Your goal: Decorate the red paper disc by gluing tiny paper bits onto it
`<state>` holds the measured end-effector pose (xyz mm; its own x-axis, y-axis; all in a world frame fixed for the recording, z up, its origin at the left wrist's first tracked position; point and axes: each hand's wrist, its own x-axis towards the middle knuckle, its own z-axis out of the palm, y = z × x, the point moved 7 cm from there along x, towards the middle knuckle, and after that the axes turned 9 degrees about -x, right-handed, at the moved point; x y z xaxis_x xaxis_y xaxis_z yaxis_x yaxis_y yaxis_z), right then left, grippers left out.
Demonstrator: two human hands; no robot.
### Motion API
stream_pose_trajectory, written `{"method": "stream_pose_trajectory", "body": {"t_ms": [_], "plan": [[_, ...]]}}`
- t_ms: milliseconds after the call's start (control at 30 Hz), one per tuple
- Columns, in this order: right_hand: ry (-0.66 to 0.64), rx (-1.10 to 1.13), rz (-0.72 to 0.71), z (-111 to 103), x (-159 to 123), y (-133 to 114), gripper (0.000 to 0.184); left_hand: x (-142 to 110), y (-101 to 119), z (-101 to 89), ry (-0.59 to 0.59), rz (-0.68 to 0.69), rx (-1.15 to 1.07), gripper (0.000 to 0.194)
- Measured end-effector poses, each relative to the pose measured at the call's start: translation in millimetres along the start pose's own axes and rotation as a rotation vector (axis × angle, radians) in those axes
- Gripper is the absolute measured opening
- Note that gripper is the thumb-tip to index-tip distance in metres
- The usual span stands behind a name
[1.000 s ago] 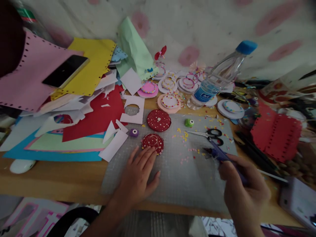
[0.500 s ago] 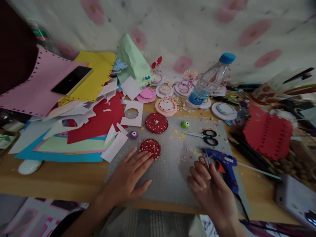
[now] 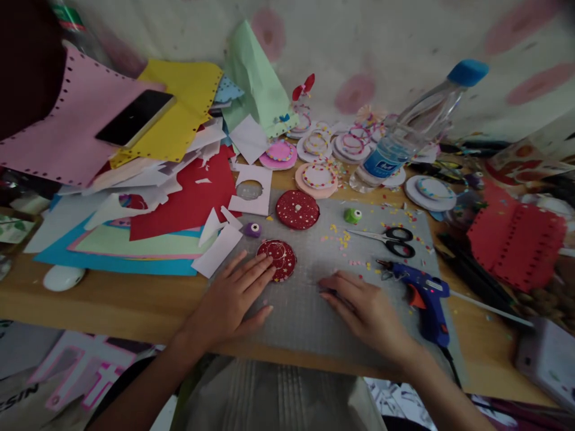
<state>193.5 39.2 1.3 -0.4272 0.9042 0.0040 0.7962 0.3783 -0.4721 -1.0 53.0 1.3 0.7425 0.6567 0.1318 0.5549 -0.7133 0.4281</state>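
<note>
My left hand (image 3: pixel 233 296) lies flat with its fingers stretched out, the fingertips on the lower left edge of a small dark red disc (image 3: pixel 284 263) patterned with gold stars and lines. My right hand (image 3: pixel 359 302) is closed in a pinch low over the grey cutting mat (image 3: pixel 305 335); what its fingers hold, if anything, I cannot make out. Just above the small disc lies a larger dark red disc (image 3: pixel 287 216) with white specks and a pale centre. To the right of my right hand, a blue glue gun (image 3: pixel 424 293) rests on its side, with scissors (image 3: pixel 386 238) beyond it.
Purple (image 3: pixel 253 229) and green (image 3: pixel 353 215) craft punches sit on the mat among scattered paper bits. A water bottle (image 3: pixel 390 155) stands behind, near bead bracelets (image 3: pixel 318 176) on paper discs. Coloured paper (image 3: pixel 179 203) and a phone (image 3: pixel 135 118) are piled left. A red perforated sheet (image 3: pixel 516 239) lies right.
My right hand has moved left and turned palm down, from beside the glue gun to over the mat. My left hand stays at the small disc. The view has shifted slightly.
</note>
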Motion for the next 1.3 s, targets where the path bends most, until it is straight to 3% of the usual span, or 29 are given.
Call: {"method": "stream_pose_trajectory", "body": {"t_ms": [167, 300, 867, 1300], "plan": [[0.008, -0.325, -0.168, -9, 27, -12, 0.025, 1, -3, -0.5, 0.024, -0.014, -0.044, 0.049], [-0.023, -0.44, -0.234, -8, 37, -19, 0.025, 1, -3, 0.0, 0.023, -0.007, -0.052, 0.05], [0.1, -0.478, -0.325, -14, 28, -24, 0.023, 1, -4, 0.3, 0.024, -0.003, -0.069, 0.05], [0.063, -0.527, -0.296, -11, 37, -21, 0.023, 1, -5, 0.3, 0.032, -0.009, -0.082, 0.051]]}}
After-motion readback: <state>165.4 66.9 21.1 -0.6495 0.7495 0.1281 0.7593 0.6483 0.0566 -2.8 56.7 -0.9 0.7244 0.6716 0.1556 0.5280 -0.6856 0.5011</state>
